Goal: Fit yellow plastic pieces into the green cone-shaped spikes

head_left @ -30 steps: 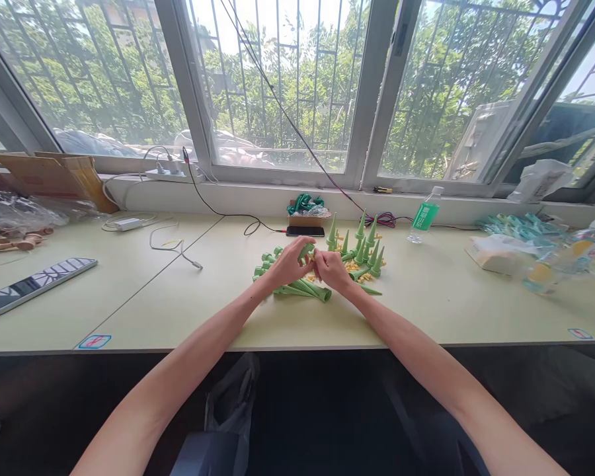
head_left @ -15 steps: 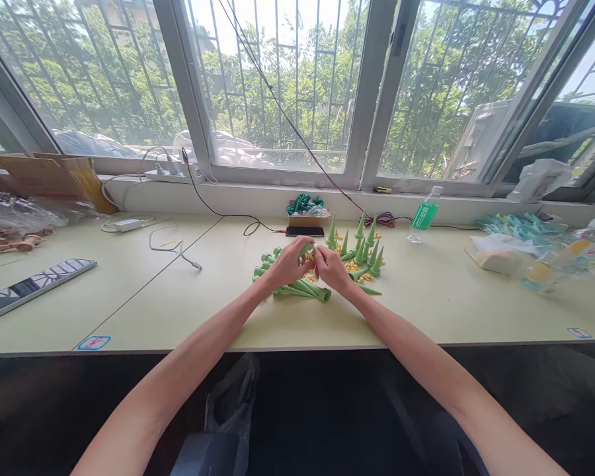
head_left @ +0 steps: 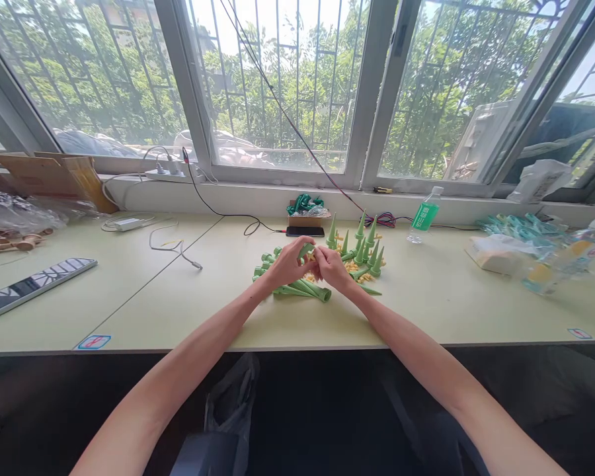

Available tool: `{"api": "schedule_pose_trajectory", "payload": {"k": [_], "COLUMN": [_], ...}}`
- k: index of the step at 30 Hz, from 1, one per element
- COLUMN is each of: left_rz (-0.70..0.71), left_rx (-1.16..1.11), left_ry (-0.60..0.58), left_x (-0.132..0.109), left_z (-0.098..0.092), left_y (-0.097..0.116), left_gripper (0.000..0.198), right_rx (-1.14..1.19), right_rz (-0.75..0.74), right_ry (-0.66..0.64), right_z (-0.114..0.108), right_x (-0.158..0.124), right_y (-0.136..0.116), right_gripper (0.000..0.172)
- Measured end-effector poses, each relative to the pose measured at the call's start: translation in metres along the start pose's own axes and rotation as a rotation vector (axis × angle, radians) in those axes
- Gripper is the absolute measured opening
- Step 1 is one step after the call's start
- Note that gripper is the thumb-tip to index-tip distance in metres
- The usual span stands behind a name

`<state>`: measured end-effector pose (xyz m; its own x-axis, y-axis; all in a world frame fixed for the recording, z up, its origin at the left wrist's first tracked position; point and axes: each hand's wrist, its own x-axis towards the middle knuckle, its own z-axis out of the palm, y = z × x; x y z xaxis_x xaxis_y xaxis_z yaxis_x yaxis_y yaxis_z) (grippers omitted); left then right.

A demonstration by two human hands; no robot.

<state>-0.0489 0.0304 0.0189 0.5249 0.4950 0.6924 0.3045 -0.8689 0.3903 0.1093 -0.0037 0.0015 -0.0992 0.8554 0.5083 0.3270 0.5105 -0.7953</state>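
My left hand [head_left: 287,263] is closed around a green plastic cone spike [head_left: 306,250], held just above the pale table [head_left: 178,311]. My right hand [head_left: 332,266] meets it from the right, fingers pinched at the spike's end on a small part I cannot make out. Under the hands lies a heap of green spikes [head_left: 302,289] on their sides. Behind the right hand several green spikes [head_left: 364,248] stand upright, with small yellow pieces [head_left: 352,268] scattered among them.
A black phone [head_left: 305,231] and a small box with green material [head_left: 306,208] lie behind the heap. A water bottle [head_left: 425,215] stands at the right, plastic bags [head_left: 520,251] farther right. Cables [head_left: 176,246], a charger [head_left: 126,223] and a keyboard [head_left: 34,284] lie left.
Hardly anything has moved. My fingers have shifted a little on the spike while both hands stay in the same spot above the heap.
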Motion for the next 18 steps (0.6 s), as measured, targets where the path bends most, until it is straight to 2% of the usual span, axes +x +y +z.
{"api": "schedule_pose_trajectory", "payload": {"k": [18], "left_rz": [-0.002], "left_rx": [0.015], "left_ry": [0.017], "left_x": [-0.0021], "left_z": [0.0021], "left_y": [-0.0051], "left_gripper": [0.037], "right_rx": [0.252], "right_rz": [0.070], "right_ry": [-0.067], "right_z": [0.0011], "right_x": [0.0010], "right_y": [0.0018], "right_gripper": [0.042]}}
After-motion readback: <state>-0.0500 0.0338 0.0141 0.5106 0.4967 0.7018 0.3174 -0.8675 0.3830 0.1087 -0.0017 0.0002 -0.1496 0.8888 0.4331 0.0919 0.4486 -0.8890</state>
